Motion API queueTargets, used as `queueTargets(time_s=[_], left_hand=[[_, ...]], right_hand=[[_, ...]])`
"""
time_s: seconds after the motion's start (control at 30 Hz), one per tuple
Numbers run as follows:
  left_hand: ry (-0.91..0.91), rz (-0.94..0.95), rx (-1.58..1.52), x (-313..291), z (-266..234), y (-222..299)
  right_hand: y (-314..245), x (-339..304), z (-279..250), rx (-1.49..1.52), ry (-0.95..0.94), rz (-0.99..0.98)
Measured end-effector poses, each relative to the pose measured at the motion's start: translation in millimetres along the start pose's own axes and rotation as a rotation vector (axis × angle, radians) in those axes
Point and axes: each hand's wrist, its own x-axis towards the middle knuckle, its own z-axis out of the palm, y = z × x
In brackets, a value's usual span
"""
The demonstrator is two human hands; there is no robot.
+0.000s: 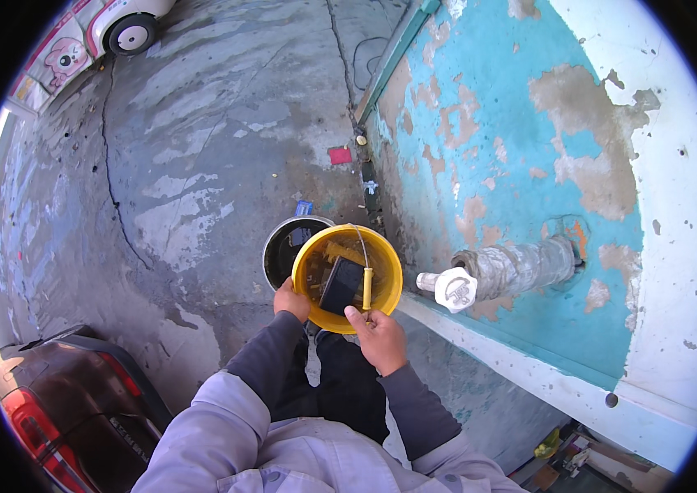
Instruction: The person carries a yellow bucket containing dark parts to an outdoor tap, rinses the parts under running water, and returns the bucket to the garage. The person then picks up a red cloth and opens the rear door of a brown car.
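Observation:
Both my hands hold a yellow bucket (387,267) in front of my legs. My left hand (291,301) grips its left side, with the fingers hidden against the outer wall. My right hand (380,338) is closed on the near rim, its thumb lying over the edge. Inside the bucket rests a black rectangular object (342,285) among yellowish pieces, and I cannot tell what it is. The wire handle, with a yellow grip (367,287), crosses the bucket's right half. Partly behind the bucket, to the left, stands a round dark container (280,246) with a pale metal rim.
A white tap (451,289) on a wrapped pipe (521,269) juts from the peeling turquoise wall (463,164) at right. A red-and-dark vehicle (77,411) stands at lower left. A white toy-like vehicle (102,33) is at upper left. Cracked concrete lies between, with a red scrap (339,155).

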Motion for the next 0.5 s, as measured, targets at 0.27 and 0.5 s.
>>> queueTargets(time_s=[0.27, 0.5], left_hand=[[-0.014, -0.041, -0.093, 5.3, 1.7, -7.6], [-0.042, 0.061, -0.055, 8.7, -0.1, -20.7]], right_hand=[[-13.8, 32.4, 1.3, 0.806, -0.144, 0.214], [-20.5, 33.5, -3.2, 0.953, -0.184, 0.266]])
